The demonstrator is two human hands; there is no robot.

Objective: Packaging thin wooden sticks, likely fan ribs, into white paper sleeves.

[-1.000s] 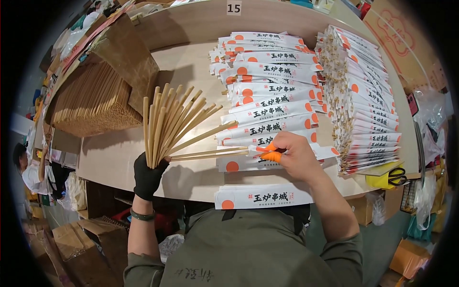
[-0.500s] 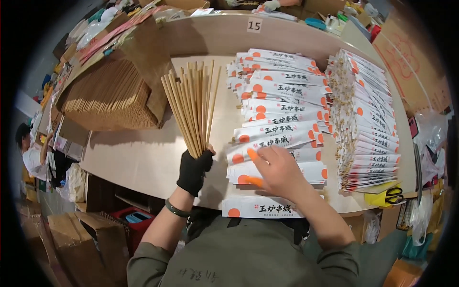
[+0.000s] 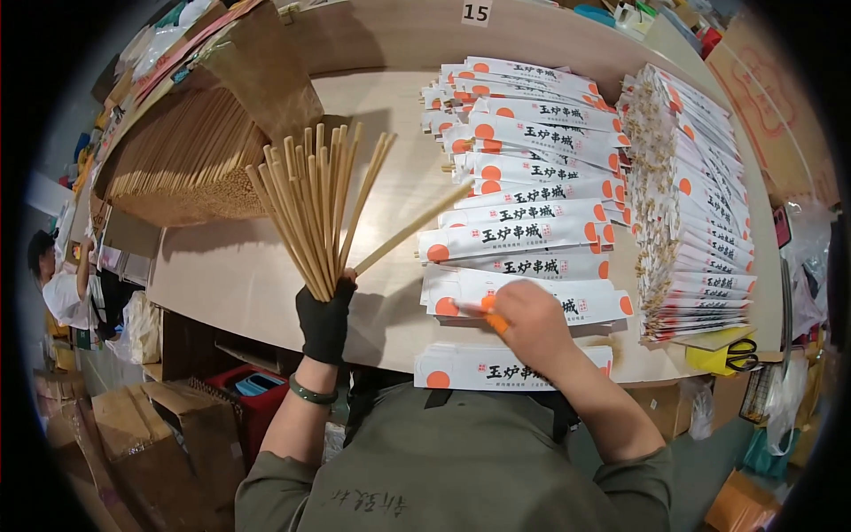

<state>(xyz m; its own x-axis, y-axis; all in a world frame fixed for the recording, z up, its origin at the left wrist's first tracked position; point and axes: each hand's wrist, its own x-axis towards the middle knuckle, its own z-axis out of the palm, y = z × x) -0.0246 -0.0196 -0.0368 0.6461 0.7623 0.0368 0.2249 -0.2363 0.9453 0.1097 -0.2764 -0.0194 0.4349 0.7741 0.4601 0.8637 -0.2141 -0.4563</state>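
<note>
A fanned bundle of wooden chopsticks (image 3: 328,208) rises from my left hand (image 3: 323,326), which wears a black fingerless glove and is closed round their lower ends. One chopstick (image 3: 417,226) leans out to the right, away from the rest. My right hand (image 3: 532,324), with orange finger covers, is closed in a pinch near the left end of a white paper chopstick sleeve (image 3: 448,288). The exact contact at its fingertips is slightly blurred. Closer to me, a stack of flat sleeves (image 3: 461,368) lies at the table edge.
Overlapping sleeves (image 3: 541,137) run up the table's middle. Filled sleeves (image 3: 700,204), with stick ends showing, are piled at the right. At left a cardboard box (image 3: 257,66) holds many chopsticks (image 3: 191,164). Black-handled scissors (image 3: 740,355) lie at the right edge. A person (image 3: 66,284) is far left.
My left hand has shifted left and slightly down, and one chopstick now tilts out to the right. My right hand's orange-covered fingers, spread before, have come together over the sleeve.
</note>
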